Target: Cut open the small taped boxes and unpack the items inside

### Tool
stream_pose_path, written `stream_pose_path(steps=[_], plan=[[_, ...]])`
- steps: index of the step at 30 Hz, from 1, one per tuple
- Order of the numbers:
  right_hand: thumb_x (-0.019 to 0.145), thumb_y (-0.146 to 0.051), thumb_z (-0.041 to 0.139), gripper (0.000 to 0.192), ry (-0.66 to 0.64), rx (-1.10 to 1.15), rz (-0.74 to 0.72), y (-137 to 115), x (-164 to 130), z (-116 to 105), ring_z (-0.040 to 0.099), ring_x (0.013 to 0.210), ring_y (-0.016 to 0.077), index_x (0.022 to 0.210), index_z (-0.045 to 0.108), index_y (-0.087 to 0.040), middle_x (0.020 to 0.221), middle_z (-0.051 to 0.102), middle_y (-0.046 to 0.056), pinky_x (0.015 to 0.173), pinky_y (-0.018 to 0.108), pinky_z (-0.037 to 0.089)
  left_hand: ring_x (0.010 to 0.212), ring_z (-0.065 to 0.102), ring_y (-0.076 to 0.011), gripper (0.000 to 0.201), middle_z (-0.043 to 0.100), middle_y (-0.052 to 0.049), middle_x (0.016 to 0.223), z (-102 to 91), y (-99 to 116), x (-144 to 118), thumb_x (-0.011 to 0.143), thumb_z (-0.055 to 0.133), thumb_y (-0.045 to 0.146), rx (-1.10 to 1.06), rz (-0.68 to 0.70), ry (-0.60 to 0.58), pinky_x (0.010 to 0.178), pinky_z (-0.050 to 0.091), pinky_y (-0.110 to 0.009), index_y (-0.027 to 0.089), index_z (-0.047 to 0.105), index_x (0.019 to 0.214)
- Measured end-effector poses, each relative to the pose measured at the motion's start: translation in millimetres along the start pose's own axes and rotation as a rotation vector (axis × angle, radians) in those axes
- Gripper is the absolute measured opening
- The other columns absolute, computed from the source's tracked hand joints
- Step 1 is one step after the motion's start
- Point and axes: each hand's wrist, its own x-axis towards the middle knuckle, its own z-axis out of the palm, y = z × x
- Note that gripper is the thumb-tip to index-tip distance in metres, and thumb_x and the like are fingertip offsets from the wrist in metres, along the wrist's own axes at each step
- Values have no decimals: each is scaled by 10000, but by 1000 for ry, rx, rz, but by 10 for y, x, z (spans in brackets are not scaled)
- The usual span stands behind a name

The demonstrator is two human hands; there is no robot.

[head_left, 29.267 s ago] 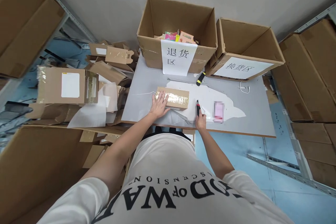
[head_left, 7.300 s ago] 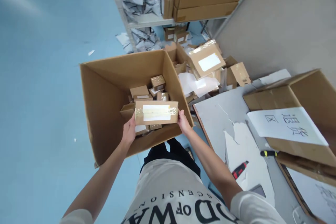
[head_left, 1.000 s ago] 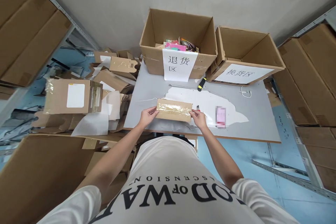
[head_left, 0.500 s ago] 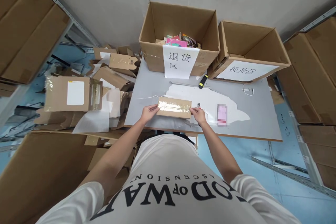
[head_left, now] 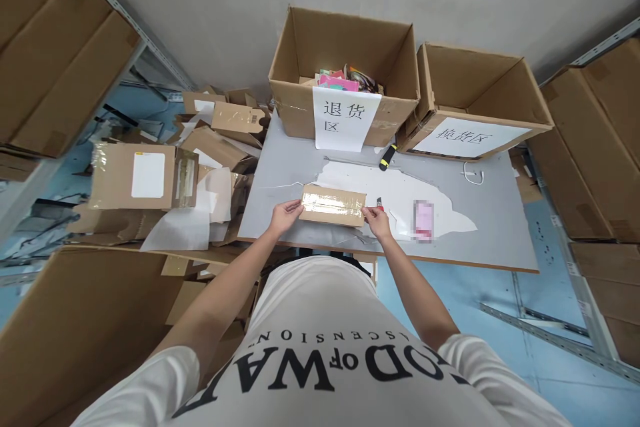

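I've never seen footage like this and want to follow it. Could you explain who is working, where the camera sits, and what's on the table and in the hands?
There is no machine: these are a person's bare hands. One head-worn camera looks forward and down, so the shirt shows too.

The left hand and right hand hold opposite ends of a brown oblong cardboard carton with shiny tape on top. Whether it touches the grey rectangular table is unclear.

On the table are a red utility knife, partly hidden by the right hand, a black-and-yellow handle and a pixelated pink rectangle. Behind stand two large open cardboard boxes.
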Motion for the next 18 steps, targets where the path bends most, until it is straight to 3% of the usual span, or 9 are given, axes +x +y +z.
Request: stream_pose_path(steps=[7,10,14,18], plan=[[851,-560,443,531,-5,39,1,119,-118,19,685,909,212,1106,646,-141,1060,703,115,812,345,558,1110,610,-296,619,675,-153,1136,-66,-101,-32,647,725,508,-75,-51,23,1006,448,-454,100,665,1109],[846,-450,487,486,-4,32,-2,213,-200,5,667,999,224,1210,591,-145,1191,649,137,905,381,520,1158,582,-287,578,640,-158,1203,-114,-194,-50,654,717,450,-64,-71,7,1048,403,-452,116,659,1123],[742,-270,617,637,-115,-4,-58,280,-312,11,587,1161,244,1354,471,-173,1333,556,120,996,400,462,1264,486,-291,690,585,-151,1286,-103,-303,-114,552,786,365,10,-27,-113,1106,317,-435,124,630,1179],[727,-222,614,689,-169,-12,-98,256,-382,78,577,1175,234,1390,429,-191,1322,572,74,1026,399,433,1266,479,-302,737,618,-132,1247,-25,-360,-153,529,797,420,33,-1,-190,1093,320,-448,114,627,1178]])
